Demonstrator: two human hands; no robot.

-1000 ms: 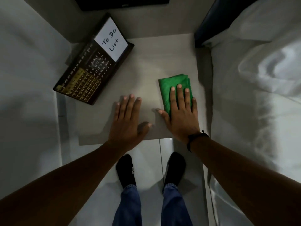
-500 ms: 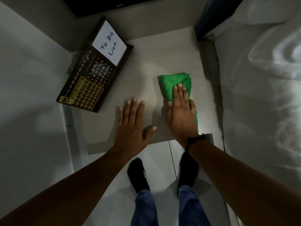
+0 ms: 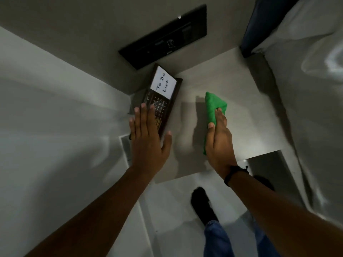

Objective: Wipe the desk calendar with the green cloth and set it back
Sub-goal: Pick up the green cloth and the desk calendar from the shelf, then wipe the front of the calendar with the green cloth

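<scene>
One bed (image 3: 306,89) lay along the right, beside one small table (image 3: 232,86) in the corner. One dark panel (image 3: 167,39) hung on the wall above. One calendar (image 3: 161,101), bearing a white "To Do List" note (image 3: 163,84), stood at the table's left rear. Two hands were present: the left hand (image 3: 148,141), flat with fingers spread, overlapped and hid the calendar's near end; the right hand (image 3: 219,140) gripped one green cloth (image 3: 213,106), its fingers wrapped around the cloth at mid-table.

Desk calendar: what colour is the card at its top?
White, with "To Do List" handwritten in black, on the dark desk calendar; head view shows it.
</scene>
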